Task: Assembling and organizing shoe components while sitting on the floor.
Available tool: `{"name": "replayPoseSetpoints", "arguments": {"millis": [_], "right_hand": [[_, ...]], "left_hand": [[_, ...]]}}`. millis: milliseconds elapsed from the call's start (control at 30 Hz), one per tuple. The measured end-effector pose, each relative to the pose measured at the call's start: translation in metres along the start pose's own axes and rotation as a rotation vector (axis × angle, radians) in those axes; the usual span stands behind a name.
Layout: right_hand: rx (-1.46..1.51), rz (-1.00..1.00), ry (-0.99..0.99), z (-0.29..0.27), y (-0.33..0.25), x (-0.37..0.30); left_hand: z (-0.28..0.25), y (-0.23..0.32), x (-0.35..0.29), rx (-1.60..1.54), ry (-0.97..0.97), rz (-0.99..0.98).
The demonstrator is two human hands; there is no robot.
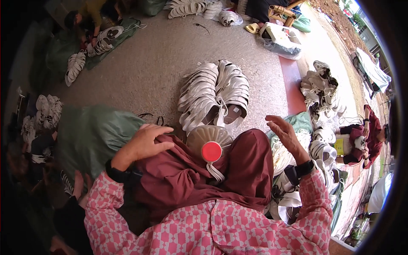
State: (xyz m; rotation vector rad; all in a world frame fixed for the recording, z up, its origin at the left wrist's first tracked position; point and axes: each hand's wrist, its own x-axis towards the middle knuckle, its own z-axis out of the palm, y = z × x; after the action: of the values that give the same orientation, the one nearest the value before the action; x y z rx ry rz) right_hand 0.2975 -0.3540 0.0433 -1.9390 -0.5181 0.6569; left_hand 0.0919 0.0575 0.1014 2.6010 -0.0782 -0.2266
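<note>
My left hand (144, 143), fingers apart, is over my left thigh and holds nothing. My right hand (284, 132) is raised beside my right knee, its fingers spread and empty. Between my knees is a clear plastic bottle (196, 138) with a red cap (211, 151) pointing toward me. A small bundle of white laces (215, 172) lies just below the cap, on my lap. Beyond the bottle, two curved rows of nested white shoe uppers (197, 91) lie side by side on the floor, with brown insides showing at the near end.
A dark green sack (95, 138) bulges at my left. On my right are a bag of white laces (293, 148) and a heap of shoe uppers (321, 91). A plastic-wrapped box (282, 40) stands at the back. Other people sit left and right with more uppers.
</note>
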Motion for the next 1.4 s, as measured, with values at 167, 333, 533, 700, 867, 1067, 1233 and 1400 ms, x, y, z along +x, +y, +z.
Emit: {"name": "replayPoseSetpoints", "arguments": {"millis": [167,333,533,700,867,1067,1233,1400], "right_hand": [[0.106,0.101,-0.408,0.029,0.009,0.1],[0.04,0.148,-0.535,0.081,0.065,0.199],[-0.138,0.15,-0.699,0.111,0.155,0.26],[-0.607,-0.374,-0.729,0.199,0.155,0.315],[-0.437,-0.06,-0.567,0.184,0.173,0.311],[-0.54,0.005,-0.058,0.176,0.153,0.298],[-0.403,-0.088,0.285,0.097,0.087,0.304],[0.017,0.104,0.441,-0.019,-0.006,0.236]], "left_hand": [[0.018,-0.011,-0.028,0.119,0.195,0.05],[0.012,-0.019,-0.03,0.034,0.171,0.01],[0.007,-0.016,-0.004,-0.014,0.108,0.019],[0.0,-0.027,-0.03,0.003,0.026,-0.054],[-0.011,0.004,0.019,0.029,-0.116,0.026],[-0.001,0.011,0.023,0.062,-0.096,0.04],[0.002,0.014,0.014,0.134,-0.043,0.088],[0.016,-0.001,-0.012,0.022,0.073,-0.091]]}}
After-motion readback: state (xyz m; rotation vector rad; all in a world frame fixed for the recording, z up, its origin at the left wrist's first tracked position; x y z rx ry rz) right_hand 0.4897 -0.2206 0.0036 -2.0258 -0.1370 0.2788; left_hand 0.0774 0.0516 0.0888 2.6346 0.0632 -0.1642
